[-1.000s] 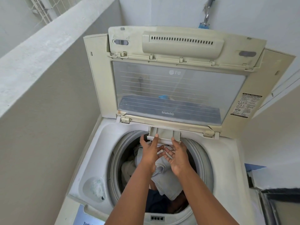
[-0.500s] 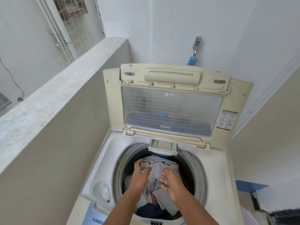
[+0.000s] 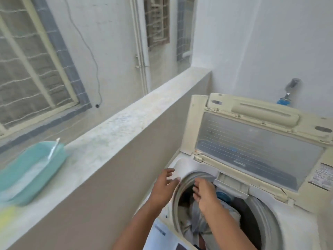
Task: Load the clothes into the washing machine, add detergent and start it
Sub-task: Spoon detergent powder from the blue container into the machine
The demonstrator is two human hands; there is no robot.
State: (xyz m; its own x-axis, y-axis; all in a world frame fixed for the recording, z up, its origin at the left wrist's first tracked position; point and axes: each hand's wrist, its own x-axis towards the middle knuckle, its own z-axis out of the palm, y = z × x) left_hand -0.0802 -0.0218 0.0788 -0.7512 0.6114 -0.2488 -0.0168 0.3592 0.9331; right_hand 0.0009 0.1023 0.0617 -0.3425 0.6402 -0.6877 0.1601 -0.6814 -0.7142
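Observation:
The white top-loading washing machine [image 3: 295, 230] stands at the lower right with its lid [image 3: 255, 141] raised. Grey, beige and dark clothes [image 3: 196, 219] fill the drum. My right hand [image 3: 205, 194] hovers over the clothes with loosely bent fingers and holds nothing. My left hand [image 3: 164, 186] is above the drum's left rim, fingers spread and empty. A teal tub of white detergent powder [image 3: 30, 170] with a white scoop handle sticking out sits on the ledge at the far left.
A long concrete ledge [image 3: 115, 134] runs along the machine's left side. A tap with a blue fitting [image 3: 288, 94] sticks out of the white wall behind the lid. Barred windows lie beyond the ledge. Something yellow [image 3: 7, 216] lies beside the tub.
Both hands have let go of the grey garment and lifted off it. My left hand has moved left over the rim. The view has swung left, bringing the ledge and tub into sight.

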